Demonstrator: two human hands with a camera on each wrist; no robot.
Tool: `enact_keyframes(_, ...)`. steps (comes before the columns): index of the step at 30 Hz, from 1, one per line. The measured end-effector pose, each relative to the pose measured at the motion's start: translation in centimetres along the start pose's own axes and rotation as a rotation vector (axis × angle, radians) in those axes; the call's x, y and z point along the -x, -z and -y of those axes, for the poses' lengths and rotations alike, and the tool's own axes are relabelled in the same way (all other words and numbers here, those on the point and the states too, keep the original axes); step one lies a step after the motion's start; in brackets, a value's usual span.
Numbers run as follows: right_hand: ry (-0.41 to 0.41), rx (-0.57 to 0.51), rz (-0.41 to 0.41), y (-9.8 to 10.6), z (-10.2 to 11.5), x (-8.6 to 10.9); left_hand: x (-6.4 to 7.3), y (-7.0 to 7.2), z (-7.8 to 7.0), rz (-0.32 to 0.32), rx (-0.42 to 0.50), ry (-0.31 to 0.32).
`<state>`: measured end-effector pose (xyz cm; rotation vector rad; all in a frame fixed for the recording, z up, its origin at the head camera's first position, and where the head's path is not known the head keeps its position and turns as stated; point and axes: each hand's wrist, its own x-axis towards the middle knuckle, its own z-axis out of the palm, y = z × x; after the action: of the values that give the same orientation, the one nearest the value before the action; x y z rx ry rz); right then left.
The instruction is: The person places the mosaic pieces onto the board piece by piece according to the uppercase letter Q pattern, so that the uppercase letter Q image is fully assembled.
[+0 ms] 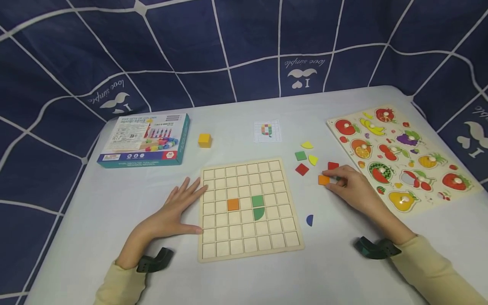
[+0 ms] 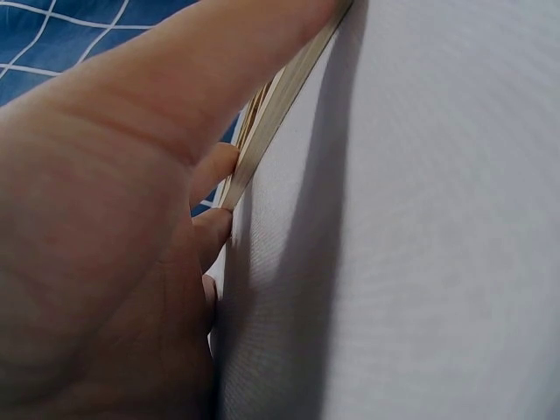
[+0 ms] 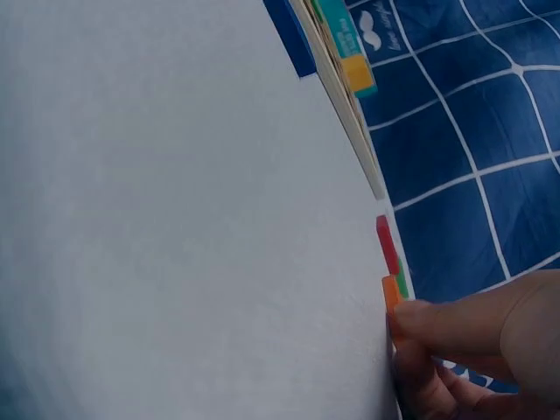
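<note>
My right hand pinches an orange square tile between thumb and fingers, to the right of the board. In the right wrist view the thumb lies against this orange tile, low over the white surface. Fingers spread, my left hand rests at the left edge of the wooden grid board, with thumb and fingertips at its rim. On the board lie another orange square, a green square and a green quarter-round piece just below it. A red tile lies just beyond the right fingers.
Loose by the right hand are a red square, a green square, yellow pieces and a blue half-round. A fruit puzzle board is at right. Behind stand a pattern card, yellow cube and box.
</note>
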<state>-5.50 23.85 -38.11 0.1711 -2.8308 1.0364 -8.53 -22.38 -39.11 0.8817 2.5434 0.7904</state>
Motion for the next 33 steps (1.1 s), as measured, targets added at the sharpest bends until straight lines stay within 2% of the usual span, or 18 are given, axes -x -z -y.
enact_keyframes(7,-0.005,0.043,-0.045,-0.5,0.2,0.0,0.0,-0.1,0.0,-0.006,0.003,0.003)
enact_keyframes(11,-0.014,0.025,-0.043,-0.5,0.5,-0.1,0.0,-0.2,-0.1,-0.003,0.008,0.008)
enact_keyframes(18,0.043,-0.055,-0.042,-0.6,2.0,-1.5,-0.1,-0.2,0.0,-0.014,-0.001,0.003)
enact_keyframes(25,0.025,-0.218,0.087,-2.5,5.9,-3.9,0.0,-0.2,0.1,-0.018,0.0,0.001)
enact_keyframes(33,0.087,-0.384,0.236,-6.7,10.5,-6.3,-0.1,0.0,-0.2,-0.002,-0.014,0.022)
